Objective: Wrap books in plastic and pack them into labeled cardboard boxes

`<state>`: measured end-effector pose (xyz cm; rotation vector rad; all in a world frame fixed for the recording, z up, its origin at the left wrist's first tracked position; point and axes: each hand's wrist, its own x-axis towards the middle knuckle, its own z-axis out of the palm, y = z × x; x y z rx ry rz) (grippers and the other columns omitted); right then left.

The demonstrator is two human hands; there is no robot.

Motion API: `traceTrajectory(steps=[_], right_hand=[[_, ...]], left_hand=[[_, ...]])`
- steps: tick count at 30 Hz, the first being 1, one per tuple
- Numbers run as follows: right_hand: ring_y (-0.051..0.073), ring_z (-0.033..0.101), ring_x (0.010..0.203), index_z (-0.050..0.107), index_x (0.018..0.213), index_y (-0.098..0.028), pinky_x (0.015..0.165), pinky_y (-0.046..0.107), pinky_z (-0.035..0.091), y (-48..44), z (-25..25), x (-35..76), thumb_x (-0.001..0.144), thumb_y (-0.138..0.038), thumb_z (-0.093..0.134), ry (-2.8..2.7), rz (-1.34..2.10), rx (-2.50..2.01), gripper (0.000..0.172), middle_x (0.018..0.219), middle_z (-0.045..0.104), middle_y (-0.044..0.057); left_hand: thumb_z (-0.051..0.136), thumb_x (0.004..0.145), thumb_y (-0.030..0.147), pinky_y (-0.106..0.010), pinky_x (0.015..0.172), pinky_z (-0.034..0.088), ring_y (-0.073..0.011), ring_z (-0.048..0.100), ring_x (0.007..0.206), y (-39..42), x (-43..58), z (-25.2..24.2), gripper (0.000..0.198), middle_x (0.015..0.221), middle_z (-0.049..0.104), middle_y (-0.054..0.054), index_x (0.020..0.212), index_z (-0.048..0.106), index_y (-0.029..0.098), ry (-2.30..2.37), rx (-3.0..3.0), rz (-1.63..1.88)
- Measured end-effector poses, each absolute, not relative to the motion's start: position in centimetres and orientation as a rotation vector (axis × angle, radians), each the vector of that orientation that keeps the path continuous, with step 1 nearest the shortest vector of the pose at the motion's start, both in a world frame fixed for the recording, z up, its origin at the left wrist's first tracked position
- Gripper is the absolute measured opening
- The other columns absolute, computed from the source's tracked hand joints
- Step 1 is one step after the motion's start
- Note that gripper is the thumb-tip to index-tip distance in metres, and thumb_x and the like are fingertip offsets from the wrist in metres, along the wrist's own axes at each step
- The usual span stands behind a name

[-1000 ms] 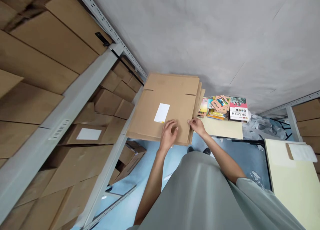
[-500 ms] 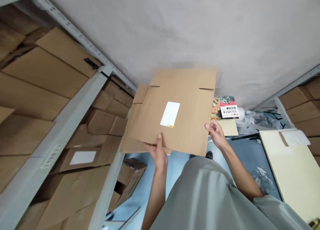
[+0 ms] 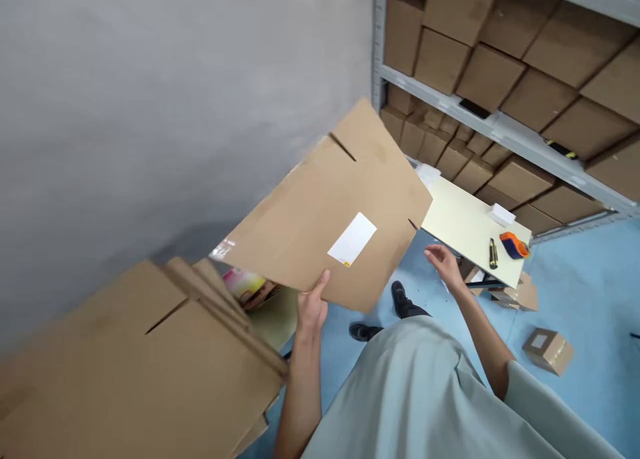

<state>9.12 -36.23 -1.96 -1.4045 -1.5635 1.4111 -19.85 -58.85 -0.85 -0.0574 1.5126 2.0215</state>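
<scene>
My left hand grips the lower edge of a flattened cardboard box, thumb on its upper face and the other fingers hidden beneath. The cardboard is tilted in front of me, with slots cut into its edges. A white label with a small yellow mark sits on that face, and clear tape shines at the left corner. My right hand is off the cardboard, just right of its edge, with loosely bent fingers and nothing visible in them.
At the lower left, flattened boxes are stacked. A cream table holds an orange-and-blue tape dispenser and a utility knife. Shelves full of boxes rise behind it. A small carton rests on the blue floor.
The view has swung right, bringing in the tool table. My right hand has let go of the cardboard's edge. The cardboard has turned and stays in my left hand.
</scene>
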Motion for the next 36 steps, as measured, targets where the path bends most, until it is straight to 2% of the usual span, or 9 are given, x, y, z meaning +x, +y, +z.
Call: traceTrajectory(steps=[4, 9, 11, 15, 19, 23, 27, 32, 36], right_hand=[[0.04, 0.071, 0.136, 0.075, 0.118, -0.024, 0.116, 0.063, 0.06, -26.4, -2.2, 18.3, 0.072, -0.092, 0.085, -1.466, 1.021, -1.459, 0.082, 0.14, 0.078, 0.021], [0.039, 0.056, 0.159, 0.064, 0.151, -0.025, 0.133, 0.062, 0.045, -15.5, -2.8, 27.2, 0.075, -0.078, 0.087, -1.287, 1.009, -1.443, 0.096, 0.173, 0.058, 0.023], [0.036, 0.058, 0.158, 0.063, 0.153, -0.025, 0.134, 0.059, 0.045, -12.5, -2.9, 29.9, 0.08, -0.072, 0.082, -1.263, 1.093, -1.393, 0.089, 0.17, 0.061, 0.02], [0.029, 0.071, 0.136, 0.068, 0.139, -0.028, 0.122, 0.048, 0.055, -8.9, -2.9, 34.1, 0.087, -0.06, 0.07, -1.2, 1.159, -1.33, 0.061, 0.149, 0.077, 0.013], [0.026, 0.073, 0.121, 0.066, 0.121, -0.03, 0.116, 0.043, 0.056, -7.5, -3.9, 35.9, 0.083, -0.053, 0.072, -1.033, 1.171, -1.325, 0.045, 0.131, 0.081, 0.008], [0.026, 0.07, 0.125, 0.063, 0.113, -0.03, 0.12, 0.044, 0.053, -7.2, -5.7, 35.1, 0.081, -0.049, 0.072, -0.969, 1.161, -1.355, 0.038, 0.128, 0.079, 0.006], [0.027, 0.068, 0.133, 0.065, 0.119, -0.029, 0.124, 0.044, 0.052, -7.5, -6.6, 33.2, 0.085, -0.056, 0.07, -0.993, 1.142, -1.462, 0.044, 0.131, 0.077, 0.008], [0.03, 0.07, 0.133, 0.068, 0.131, -0.028, 0.123, 0.048, 0.054, -8.7, -5.1, 31.0, 0.082, -0.072, 0.078, -1.05, 1.184, -1.558, 0.066, 0.136, 0.079, 0.011], [0.033, 0.068, 0.143, 0.068, 0.141, -0.028, 0.13, 0.052, 0.051, -10.4, -2.9, 29.9, 0.081, -0.082, 0.085, -1.069, 1.177, -1.606, 0.082, 0.148, 0.076, 0.015]], left_hand=[[0.112, 0.05, 0.058, -0.056, 0.126, 0.058, -0.0383, 0.078, 0.133, -50.7, -18.1, -0.8, 0.079, 0.119, 0.088, -0.014, 0.113, 0.085, 0.019, 1.616, 0.213, 1.821], [0.111, 0.044, 0.068, -0.062, 0.116, 0.064, -0.0425, 0.083, 0.117, -40.0, -15.4, -0.1, 0.078, 0.111, 0.089, -0.017, 0.099, 0.084, 0.019, 1.728, 0.595, 1.486], [0.109, 0.044, 0.071, -0.065, 0.115, 0.064, -0.0447, 0.082, 0.118, -35.4, -13.8, 0.2, 0.079, 0.108, 0.088, -0.018, 0.099, 0.083, 0.02, 1.721, 0.723, 1.373], [0.108, 0.051, 0.072, -0.063, 0.114, 0.064, -0.0438, 0.081, 0.119, -26.7, -10.9, 0.5, 0.079, 0.105, 0.087, -0.017, 0.103, 0.08, 0.02, 1.766, 0.86, 1.285], [0.106, 0.056, 0.075, -0.058, 0.122, 0.06, -0.0374, 0.079, 0.128, -18.8, -9.6, -0.7, 0.085, 0.122, 0.084, -0.018, 0.111, 0.071, 0.02, 1.808, 0.905, 1.446], [0.106, 0.053, 0.078, -0.056, 0.128, 0.055, -0.0354, 0.075, 0.137, -13.0, -10.6, -2.9, 0.096, 0.137, 0.078, -0.02, 0.119, 0.062, 0.023, 1.786, 0.936, 1.5], [0.102, 0.059, 0.081, -0.054, 0.129, 0.053, -0.0351, 0.073, 0.139, -9.4, -12.7, -4.8, 0.094, 0.137, 0.078, -0.018, 0.122, 0.062, 0.024, 1.724, 0.995, 1.459], [0.085, 0.076, 0.092, -0.05, 0.13, 0.052, -0.0341, 0.071, 0.141, -7.1, -15.5, -6.1, 0.085, 0.139, 0.077, -0.017, 0.125, 0.066, 0.025, 1.711, 1.02, 1.422], [0.07, 0.089, 0.094, -0.049, 0.135, 0.046, -0.0325, 0.062, 0.156, -7.3, -17.0, -6.4, 0.09, 0.156, 0.068, -0.02, 0.145, 0.061, 0.025, 1.644, 0.995, 1.377]])
